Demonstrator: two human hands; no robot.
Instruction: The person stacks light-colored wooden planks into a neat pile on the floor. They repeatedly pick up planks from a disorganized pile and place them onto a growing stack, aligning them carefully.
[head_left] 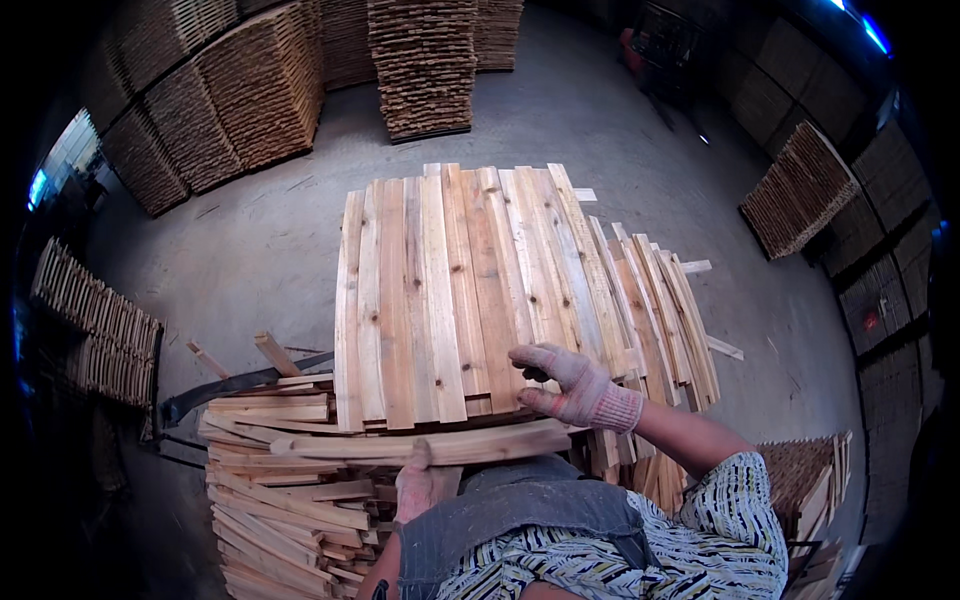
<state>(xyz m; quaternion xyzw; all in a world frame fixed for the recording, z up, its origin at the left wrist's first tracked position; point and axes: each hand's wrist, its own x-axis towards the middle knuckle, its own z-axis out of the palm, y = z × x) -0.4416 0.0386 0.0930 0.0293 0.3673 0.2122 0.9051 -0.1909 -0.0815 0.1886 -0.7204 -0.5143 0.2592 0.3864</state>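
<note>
My left hand (420,482), in a pale glove, grips a wooden board (420,446) from its near side, with the thumb over the top. The board lies crosswise in front of my body, its right part slightly blurred. My right hand (570,388), in a pinkish work glove with dark patches, is open, thumb and fingers apart and nothing between them. It hovers over the near right part of a stack of boards (455,290), whose top layer runs lengthwise away from me, side by side. A grey apron (530,505) covers my front.
Loose boards (280,510) are piled crosswise at the near left. More boards (655,300) lean along the stack's right side. Tall lumber stacks (425,60) stand at the back and along both sides. A dark forklift-like machine (665,50) is at the far right.
</note>
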